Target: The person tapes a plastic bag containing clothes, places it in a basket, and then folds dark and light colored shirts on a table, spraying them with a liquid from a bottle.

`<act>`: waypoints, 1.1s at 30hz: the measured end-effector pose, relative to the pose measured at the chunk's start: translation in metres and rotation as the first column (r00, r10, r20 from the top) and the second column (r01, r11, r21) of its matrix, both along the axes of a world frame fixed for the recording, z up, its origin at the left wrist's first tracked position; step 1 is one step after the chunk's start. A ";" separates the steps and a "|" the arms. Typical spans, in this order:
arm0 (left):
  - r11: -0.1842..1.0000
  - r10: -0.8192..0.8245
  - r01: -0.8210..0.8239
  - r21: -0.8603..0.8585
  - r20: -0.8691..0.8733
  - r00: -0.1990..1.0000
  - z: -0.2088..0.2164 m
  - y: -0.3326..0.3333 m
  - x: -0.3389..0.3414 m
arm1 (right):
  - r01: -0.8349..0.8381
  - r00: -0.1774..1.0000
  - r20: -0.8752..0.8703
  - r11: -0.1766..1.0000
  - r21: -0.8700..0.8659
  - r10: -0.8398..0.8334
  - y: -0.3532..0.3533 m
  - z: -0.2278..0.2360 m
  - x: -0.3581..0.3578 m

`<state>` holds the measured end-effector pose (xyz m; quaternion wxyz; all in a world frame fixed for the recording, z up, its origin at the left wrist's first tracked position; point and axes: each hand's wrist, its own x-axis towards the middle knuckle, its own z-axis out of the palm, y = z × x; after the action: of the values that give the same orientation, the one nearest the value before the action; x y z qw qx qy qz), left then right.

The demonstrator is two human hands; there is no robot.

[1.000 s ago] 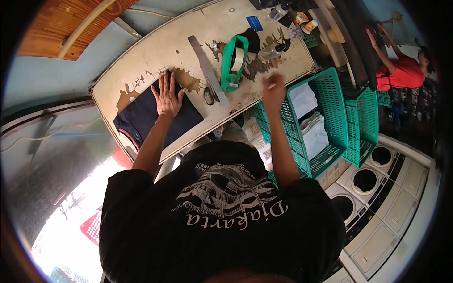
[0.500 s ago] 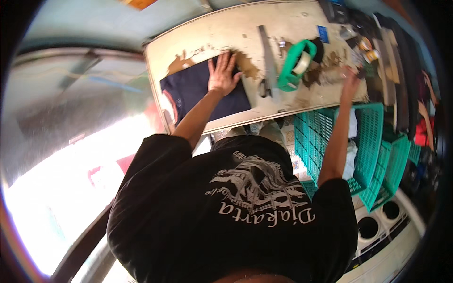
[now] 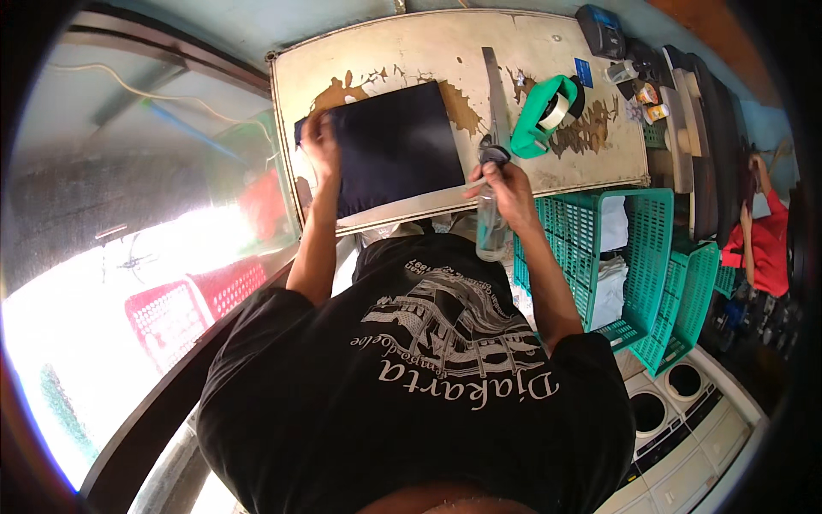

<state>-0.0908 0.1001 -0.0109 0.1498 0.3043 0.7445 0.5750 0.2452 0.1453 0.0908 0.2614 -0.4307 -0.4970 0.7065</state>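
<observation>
A dark navy folded garment [image 3: 398, 146] lies flat on the worn cream tabletop [image 3: 385, 51]. My left hand [image 3: 320, 150] is at the garment's left edge, its fingers smeared by motion. In my right hand [image 3: 512, 193] is a clear spray bottle [image 3: 490, 231] with a black spray head, held upright at the table's front edge, just right of the garment. The fingers are closed around its neck. Behind the bottle's head, a long metal ruler [image 3: 494, 86] points away from me, and scissors [image 3: 485, 143] partly show by its near end.
Right of the ruler stands a green tape dispenser [image 3: 529, 128]. Small cups [image 3: 656, 113] and a dark boxy device [image 3: 599, 32] crowd the table's right end. Green plastic baskets [image 3: 646, 257] with white cloth inside stand below, to the right. Farther right is another person in red [image 3: 762, 244].
My left hand has moved left across the garment to its edge. The collar that showed there is out of sight. My right hand has brought the spray bottle leftward from the table's right end.
</observation>
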 end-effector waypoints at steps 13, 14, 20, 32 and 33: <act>0.947 0.155 -0.167 -0.273 -0.065 0.986 -0.004 -0.136 -0.049 | -0.741 0.652 0.583 0.568 0.358 0.484 -0.035 0.010 -0.105; 0.963 0.001 -0.030 -0.269 -0.106 0.994 0.003 -0.135 -0.036 | -0.714 0.677 0.590 0.584 0.385 0.439 -0.030 0.006 -0.098; 0.928 -0.271 0.117 -0.353 -0.427 0.863 -0.003 -0.123 -0.018 | -0.092 0.993 0.104 0.946 0.312 0.062 0.012 0.011 -0.064; 0.621 -0.629 0.307 -0.721 -0.225 0.744 -0.014 0.085 0.116 | -0.354 0.886 0.389 0.911 0.213 0.253 -0.027 -0.001 0.035; 0.606 -0.645 0.240 -0.759 -0.291 0.707 -0.009 0.093 0.132 | -0.250 0.922 0.359 0.932 0.261 0.147 -0.032 -0.009 0.041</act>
<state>0.0412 0.1930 -0.0200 0.1772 0.5603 0.8033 0.0967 0.2866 0.1134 0.0822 0.1623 -0.4458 -0.6776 0.5619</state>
